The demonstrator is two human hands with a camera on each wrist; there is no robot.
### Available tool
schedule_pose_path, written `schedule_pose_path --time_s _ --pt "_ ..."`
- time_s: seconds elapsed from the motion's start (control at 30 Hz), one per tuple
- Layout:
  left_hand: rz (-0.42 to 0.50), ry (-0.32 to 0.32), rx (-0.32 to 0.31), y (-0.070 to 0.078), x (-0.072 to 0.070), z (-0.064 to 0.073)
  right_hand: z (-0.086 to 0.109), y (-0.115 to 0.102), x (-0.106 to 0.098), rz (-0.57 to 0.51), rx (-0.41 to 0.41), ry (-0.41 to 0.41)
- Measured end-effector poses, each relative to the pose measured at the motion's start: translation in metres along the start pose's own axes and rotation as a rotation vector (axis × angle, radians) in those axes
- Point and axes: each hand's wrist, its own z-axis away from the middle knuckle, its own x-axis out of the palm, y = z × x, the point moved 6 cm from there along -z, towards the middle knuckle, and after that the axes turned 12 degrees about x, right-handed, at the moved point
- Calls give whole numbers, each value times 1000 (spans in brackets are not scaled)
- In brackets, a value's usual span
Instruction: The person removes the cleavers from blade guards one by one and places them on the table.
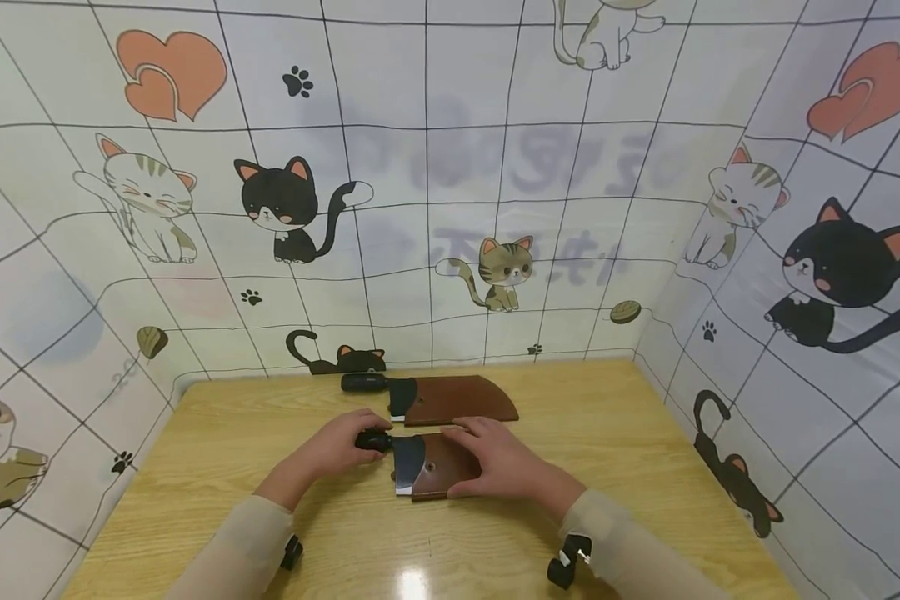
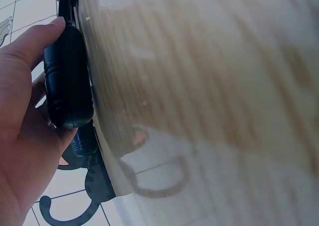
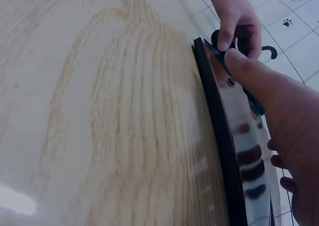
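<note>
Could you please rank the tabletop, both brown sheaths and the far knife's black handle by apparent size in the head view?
1. Tabletop
2. Far brown sheath and near brown sheath: order unsure, since the right hand partly covers the near one, which also lies nearer
3. Far knife's black handle

Saw glossy, leather-like material on the near sheath (image 1: 433,482), a duller version on the far sheath (image 1: 457,398), dark, bright-edged metal on the near blade (image 1: 408,462), smooth plastic-like stuff on the near handle (image 2: 69,84). Noted shiny, grained wood on the counter (image 1: 367,533), creased cloth-like wall covering (image 1: 457,167), matt fabric sleeves (image 1: 236,546).
</note>
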Motion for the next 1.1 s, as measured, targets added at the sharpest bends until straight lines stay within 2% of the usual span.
schedule_pose_path --time_s 0.4,0.77,0.9,1.1 --pt "-10 -28 10 -8 6 -2 -12 -1 23 70 52 -83" --pt "-34 -29 25 -8 6 -5 -16 -9 22 27 -2 -41" --pt "-4 -8 9 -9 5 -5 -14 -9 18 7 -3 -24" --pt "33 70 21 -4 -2 -5 -8 -9 4 -12 -9 5"
